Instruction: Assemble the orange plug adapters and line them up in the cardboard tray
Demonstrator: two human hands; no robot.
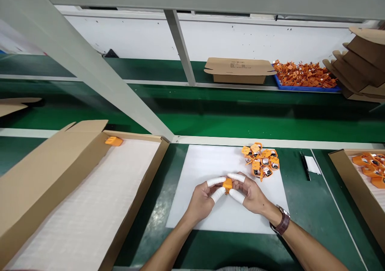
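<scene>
A small orange plastic part [227, 184] is pinched between the fingertips of both hands above a white sheet [207, 162]. My left hand [207, 196] grips its left side with thumb and forefinger, both in white finger cots. On its right side, the cot-covered thumb and forefinger of my right hand [248, 192] close on the same part. A wristwatch is on my right wrist. Beyond my right hand, a pile of similar orange parts [261, 160], some showing black and metal pieces, lies at the sheet's back right.
At left stands an open cardboard box [150, 178] with white lining and one orange part [114, 141] in its far corner. Another box [355, 182] with orange parts is at right, near a black pen [304, 166]. A blue tray [306, 89] heaped with orange pieces sits on the shelf.
</scene>
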